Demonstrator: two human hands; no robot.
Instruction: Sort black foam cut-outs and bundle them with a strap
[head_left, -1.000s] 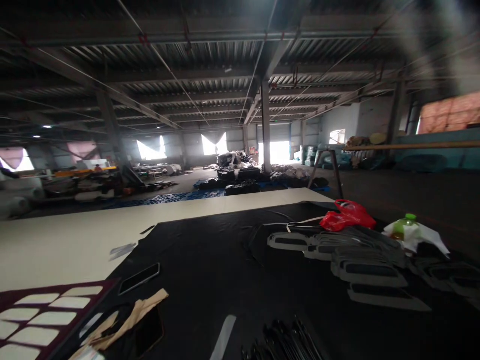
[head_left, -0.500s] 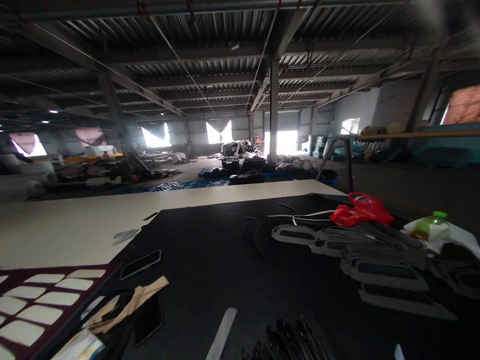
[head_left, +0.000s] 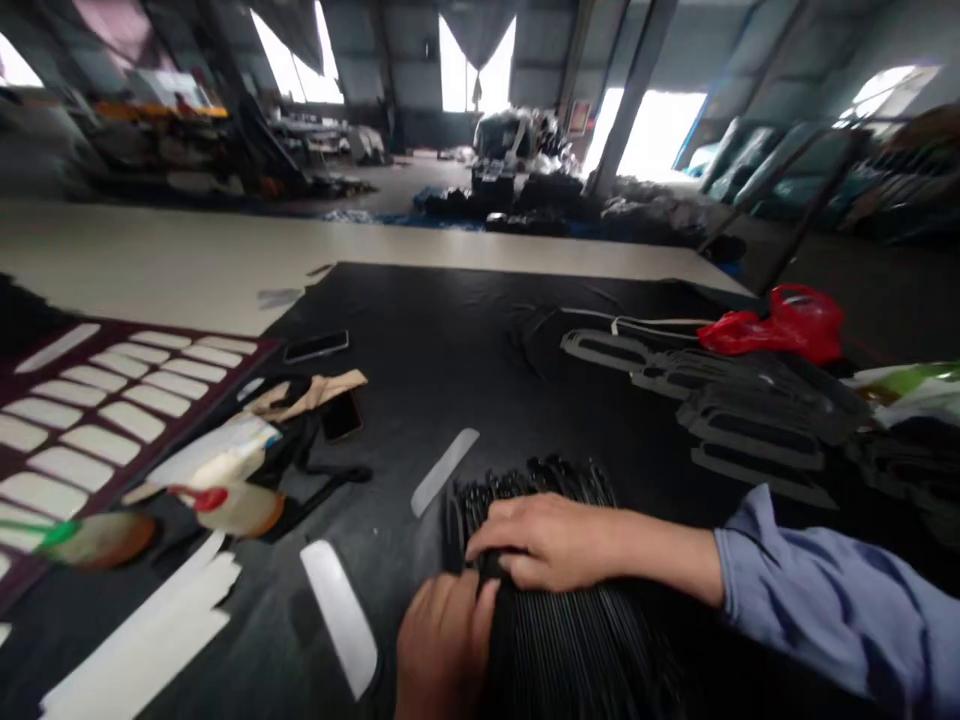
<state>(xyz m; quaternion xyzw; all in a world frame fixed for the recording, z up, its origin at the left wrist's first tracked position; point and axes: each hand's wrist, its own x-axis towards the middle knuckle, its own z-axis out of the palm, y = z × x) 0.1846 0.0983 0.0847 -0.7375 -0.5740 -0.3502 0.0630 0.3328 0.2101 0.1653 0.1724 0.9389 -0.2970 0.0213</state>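
Observation:
A thick stack of black strips (head_left: 577,640), set on edge side by side, lies at the near middle of the black-covered table. My right hand (head_left: 551,545) reaches in from the right over the stack, its fingers curled down on the strips at the left side. Close by, my left hand (head_left: 442,640) is closed against the stack's left edge, thumb and fingers pressed together at the strips. What lies between the fingertips is partly hidden. A white rounded strip (head_left: 341,615) lies left of my left hand, and a grey-white strip (head_left: 444,470) rests just beyond the stack.
At left are glue bottles with a red cap (head_left: 232,507) and a green cap (head_left: 97,538), white pieces on a maroon sheet (head_left: 169,440), and two phones (head_left: 316,346). Grey-edged black cut-outs (head_left: 750,430) and a red plastic bag (head_left: 784,325) lie at right.
The view has tilted down toward the near table. Both my hands, out of view before, are now at the black stack, and the bottles at left have come into view.

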